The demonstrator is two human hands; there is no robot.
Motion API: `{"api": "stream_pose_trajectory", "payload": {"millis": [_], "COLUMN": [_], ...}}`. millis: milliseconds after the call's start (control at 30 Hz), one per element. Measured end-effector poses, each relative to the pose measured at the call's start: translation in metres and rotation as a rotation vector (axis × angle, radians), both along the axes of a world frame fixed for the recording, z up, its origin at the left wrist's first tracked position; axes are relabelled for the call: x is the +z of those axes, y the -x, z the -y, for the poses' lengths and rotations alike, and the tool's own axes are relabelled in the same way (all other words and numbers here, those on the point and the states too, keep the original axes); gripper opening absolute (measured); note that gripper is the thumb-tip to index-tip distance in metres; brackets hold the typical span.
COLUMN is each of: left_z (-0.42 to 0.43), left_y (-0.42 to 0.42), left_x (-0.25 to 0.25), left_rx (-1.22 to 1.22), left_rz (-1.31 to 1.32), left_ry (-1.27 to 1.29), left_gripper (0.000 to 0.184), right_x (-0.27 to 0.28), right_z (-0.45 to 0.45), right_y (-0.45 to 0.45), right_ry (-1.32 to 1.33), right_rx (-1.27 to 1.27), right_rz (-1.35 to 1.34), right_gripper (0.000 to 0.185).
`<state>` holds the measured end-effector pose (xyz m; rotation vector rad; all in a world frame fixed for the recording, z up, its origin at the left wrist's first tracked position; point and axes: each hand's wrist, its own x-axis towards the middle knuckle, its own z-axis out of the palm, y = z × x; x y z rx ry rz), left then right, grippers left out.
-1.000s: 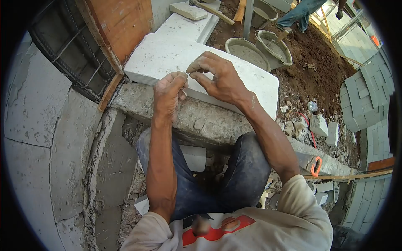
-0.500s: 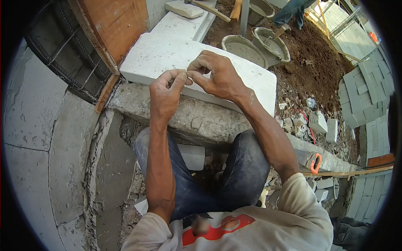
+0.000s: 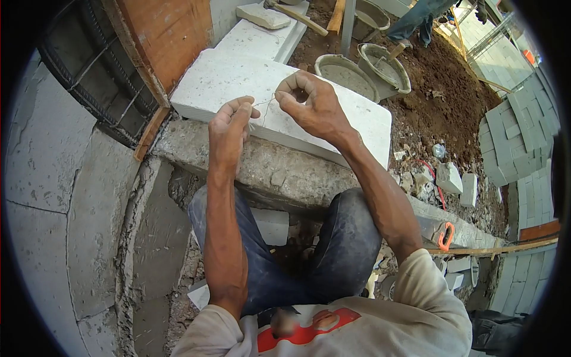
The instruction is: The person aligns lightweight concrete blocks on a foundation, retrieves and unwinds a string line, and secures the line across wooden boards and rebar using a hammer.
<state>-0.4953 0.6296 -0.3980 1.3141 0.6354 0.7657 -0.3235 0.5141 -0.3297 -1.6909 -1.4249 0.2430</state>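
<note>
A thin string (image 3: pixel 266 106) stretches between my two hands above a large white block (image 3: pixel 202 77), and a loose bit of it dangles. My left hand (image 3: pixel 229 134) pinches one end between thumb and fingertips at the block's near edge. The other part is pinched by my right hand (image 3: pixel 314 108), whose thumb and index finger form a ring over the middle of the block. Whether the string is thread or fine wire I cannot tell. Below the block runs a rough concrete ledge (image 3: pixel 279 169), in front of my knees.
Mortar tubs (image 3: pixel 345 74) stand beyond the block, one with a trowel (image 3: pixel 397 50). A hammer (image 3: pixel 300 16) lies at the back. To the right are an orange-handled saw (image 3: pixel 445 236), rubble and dirt (image 3: pixel 440 89). Steel rebar (image 3: pixel 95 65) rises at left. Another person's legs (image 3: pixel 416 24) show behind.
My hands have drawn apart from fingertips touching, the left toward the lower left, the right slightly right. A length of string now shows between them.
</note>
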Motion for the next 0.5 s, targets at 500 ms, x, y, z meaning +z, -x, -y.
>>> {"api": "stream_pose_trajectory", "payload": {"millis": [500], "left_z": [-0.009], "left_y": [-0.009], "left_x": [-0.018], "left_rx": [-0.085], "left_rz": [0.75], "left_ry": [0.539], "left_gripper": [0.031], "right_x": [0.004], "right_z": [0.001], "right_y": [-0.01], "right_ry": [-0.003], "right_rx": [-0.105], "right_rz": [0.023], "right_gripper": [0.022]}}
